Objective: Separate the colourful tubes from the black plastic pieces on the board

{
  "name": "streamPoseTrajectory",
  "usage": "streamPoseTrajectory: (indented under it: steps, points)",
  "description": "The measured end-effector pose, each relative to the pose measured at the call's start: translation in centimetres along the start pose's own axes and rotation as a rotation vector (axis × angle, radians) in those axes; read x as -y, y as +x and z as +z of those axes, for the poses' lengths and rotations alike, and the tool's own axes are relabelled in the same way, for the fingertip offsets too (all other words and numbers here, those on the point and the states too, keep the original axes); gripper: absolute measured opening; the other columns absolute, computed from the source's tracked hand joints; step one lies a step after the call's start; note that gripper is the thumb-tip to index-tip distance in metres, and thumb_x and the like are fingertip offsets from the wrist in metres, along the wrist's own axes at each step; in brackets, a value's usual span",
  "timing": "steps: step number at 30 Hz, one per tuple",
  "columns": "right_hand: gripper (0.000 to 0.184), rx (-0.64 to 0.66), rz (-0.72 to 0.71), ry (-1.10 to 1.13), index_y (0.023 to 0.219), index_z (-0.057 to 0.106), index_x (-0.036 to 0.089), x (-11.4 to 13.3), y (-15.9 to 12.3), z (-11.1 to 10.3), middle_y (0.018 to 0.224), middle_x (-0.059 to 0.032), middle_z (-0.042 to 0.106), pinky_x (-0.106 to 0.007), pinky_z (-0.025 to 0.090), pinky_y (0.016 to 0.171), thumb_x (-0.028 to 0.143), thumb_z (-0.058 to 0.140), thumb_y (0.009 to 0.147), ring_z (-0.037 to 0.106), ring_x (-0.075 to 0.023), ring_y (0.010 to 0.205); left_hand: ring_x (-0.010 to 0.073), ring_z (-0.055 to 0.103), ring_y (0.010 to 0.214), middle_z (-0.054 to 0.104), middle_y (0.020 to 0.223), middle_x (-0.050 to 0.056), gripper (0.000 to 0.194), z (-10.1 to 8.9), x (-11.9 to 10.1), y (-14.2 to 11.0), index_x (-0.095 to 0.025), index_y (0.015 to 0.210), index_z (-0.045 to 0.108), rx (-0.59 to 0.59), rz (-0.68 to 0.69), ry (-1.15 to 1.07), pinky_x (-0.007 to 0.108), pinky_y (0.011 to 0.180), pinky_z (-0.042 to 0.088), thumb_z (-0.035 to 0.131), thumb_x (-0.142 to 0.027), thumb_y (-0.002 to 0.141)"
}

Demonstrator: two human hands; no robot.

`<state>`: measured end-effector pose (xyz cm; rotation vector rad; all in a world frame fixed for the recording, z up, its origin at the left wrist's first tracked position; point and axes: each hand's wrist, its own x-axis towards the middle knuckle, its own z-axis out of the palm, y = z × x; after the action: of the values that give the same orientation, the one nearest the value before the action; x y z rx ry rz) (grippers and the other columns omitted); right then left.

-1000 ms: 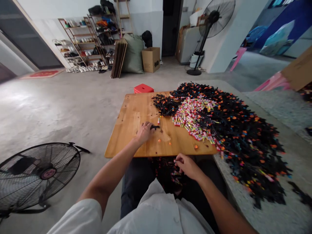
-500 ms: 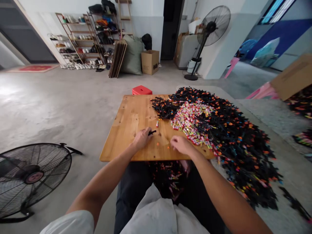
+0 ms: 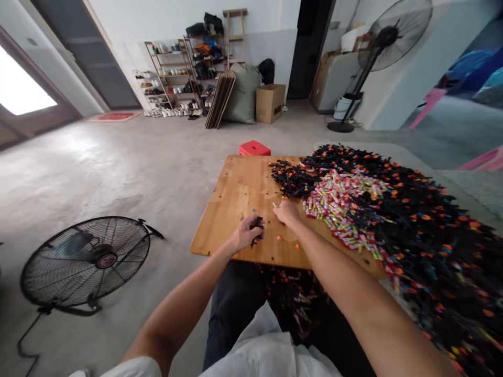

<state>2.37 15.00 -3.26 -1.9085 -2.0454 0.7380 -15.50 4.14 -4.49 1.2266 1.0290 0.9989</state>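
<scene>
My left hand (image 3: pixel 247 234) is closed around a black plastic toy part (image 3: pixel 257 230), held upright just above the near part of the wooden table (image 3: pixel 220 209). My right hand (image 3: pixel 288 213) reaches forward over the table, its fingers pinching a small printed tube (image 3: pixel 274 204) whose end shows at the fingertips. A tiny blue piece (image 3: pixel 253 210) lies beyond my left hand. Small orange pieces (image 3: pixel 279 238) rest on the wood near my right forearm. To the right spreads a heap of pink and yellow tubes (image 3: pixel 341 196).
Black toy parts with orange bits (image 3: pixel 424 209) form a large pile on the right, partly on the table. A red stool (image 3: pixel 254 148) stands behind the table. A floor fan (image 3: pixel 90 267) is at left, another fan (image 3: pixel 387 39) by the pillar. More pieces lie below the table.
My view has turned left. My right hand has moved forward from the near edge to the loose tube and pinches it. My left hand has turned the black part upright.
</scene>
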Motion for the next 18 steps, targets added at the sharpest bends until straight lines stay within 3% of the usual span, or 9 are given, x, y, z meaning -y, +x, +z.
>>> streamPoseTrajectory:
  steps: [2, 5, 10, 18]
  points:
    - [0.029, 0.027, -0.034, 0.190, 0.083, 0.066, 0.018, -0.5, -1.6, 0.1, 0.070, -0.0107, 0.072, -0.028, 0.054, 0.062, 0.044, 0.058, 0.095, 0.072, -0.0218, 0.068, 0.0112, 0.066, 0.066, 0.064, 0.076, -0.002, 0.026, 0.4, -0.4, -0.3, -0.017, 0.101, 0.056, -0.013, -0.019, 0.024, 0.024, 0.065, 0.056, 0.065, -0.031, 0.081]
    - [0.032, 0.066, -0.100, 0.515, 0.088, 0.059, 0.021, -1.6, -5.0, -0.1, 0.076, -0.0045, 0.072, -0.026, 0.055, 0.057, 0.052, 0.054, 0.094, 0.067, -0.0153, 0.060, 0.0122, 0.067, 0.066, 0.065, 0.076, 0.000, 0.026, 1.7, -1.1, -0.3, -0.017, 0.103, 0.058, -0.008, 0.008, 0.116, 0.025, 0.064, 0.057, 0.062, -0.038, 0.089]
    - [0.031, 0.151, -0.106, 1.237, 0.090, 0.059, 0.021, -3.3, -10.1, -1.3, 0.071, 0.0020, 0.067, -0.022, 0.047, 0.051, 0.045, 0.076, 0.079, 0.059, -0.0119, 0.055, 0.0100, 0.063, 0.061, 0.062, 0.072, -0.002, 0.027, 4.2, -2.3, -0.2, -0.017, 0.111, 0.061, 0.008, 0.138, 0.275, 0.021, 0.060, 0.053, 0.054, -0.039, 0.098]
    - [0.027, 0.062, -0.103, 1.241, 0.090, 0.063, 0.020, -4.4, -13.3, -3.2, 0.066, 0.0007, 0.069, -0.024, 0.044, 0.049, 0.042, 0.075, 0.080, 0.058, -0.0127, 0.052, 0.0102, 0.063, 0.066, 0.067, 0.079, 0.001, 0.028, 6.2, -3.6, -0.6, -0.018, 0.113, 0.067, 0.179, 0.265, 0.512, 0.020, 0.064, 0.051, 0.046, -0.034, 0.105]
